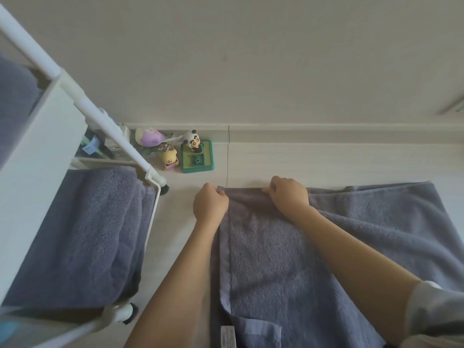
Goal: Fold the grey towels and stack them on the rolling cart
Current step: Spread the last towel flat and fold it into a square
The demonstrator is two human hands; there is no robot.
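Note:
A grey towel lies spread on the pale floor in front of me, its far edge doubled over. My left hand pinches the far left corner of that edge. My right hand grips the same far edge a little to the right. A white care label shows on the towel near the bottom. At the left stands the white rolling cart. A folded grey towel lies on its lower shelf, and part of another grey towel shows on an upper shelf.
Small toy figures and a green toy base sit by the wall's skirting, just beyond the cart. A cart wheel stands near my left forearm. Bare floor separates the cart from the towel.

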